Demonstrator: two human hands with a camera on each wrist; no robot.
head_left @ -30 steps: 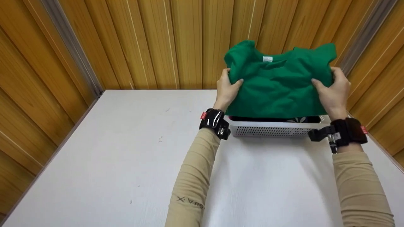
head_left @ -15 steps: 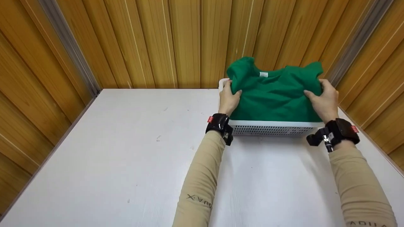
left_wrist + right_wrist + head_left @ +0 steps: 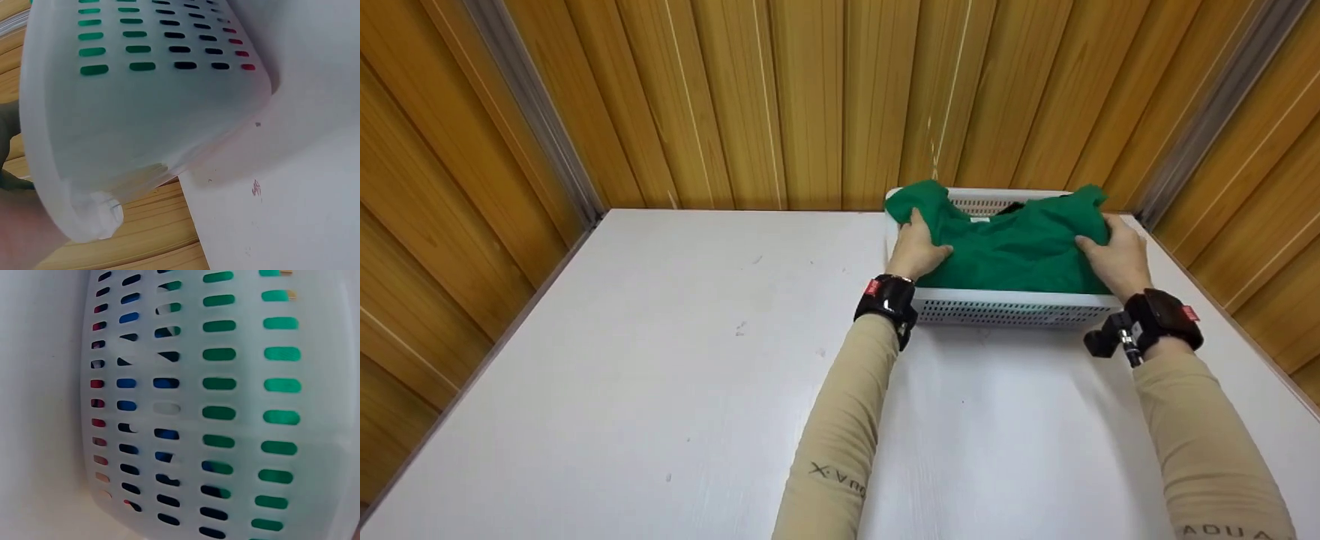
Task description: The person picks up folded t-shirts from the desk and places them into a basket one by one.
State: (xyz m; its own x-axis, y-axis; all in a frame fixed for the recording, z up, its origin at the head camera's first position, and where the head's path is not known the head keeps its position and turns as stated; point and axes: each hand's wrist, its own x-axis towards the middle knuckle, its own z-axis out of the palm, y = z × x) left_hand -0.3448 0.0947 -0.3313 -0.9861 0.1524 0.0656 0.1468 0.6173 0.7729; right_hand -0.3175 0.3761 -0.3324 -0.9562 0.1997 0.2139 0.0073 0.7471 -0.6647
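Observation:
A folded green T-shirt [image 3: 1012, 255] with a white neck label lies over the top of a white perforated plastic basket [image 3: 1020, 309] in the head view. My left hand [image 3: 916, 253] holds its left side, thumb on the front and forefinger up against the cloth. At the opposite side my right hand [image 3: 1119, 259] grips the shirt, its thumb in front and its other fingers partly hidden behind. Through the slots of the basket wall [image 3: 236, 399], the right wrist view shows green cloth above dark, blue and red pieces.
The basket stands on a white table [image 3: 660, 360], close to the wood-panelled back wall [image 3: 802, 105]. Metal corner posts [image 3: 536, 105] rise at the back left and back right. Table surface stretches left of the basket and in front of it.
Both hands have lowered the green T-shirt from above the basket into its top, tipping it flatter. The basket's back rim now shows. My left forefinger has come into view over the cloth.

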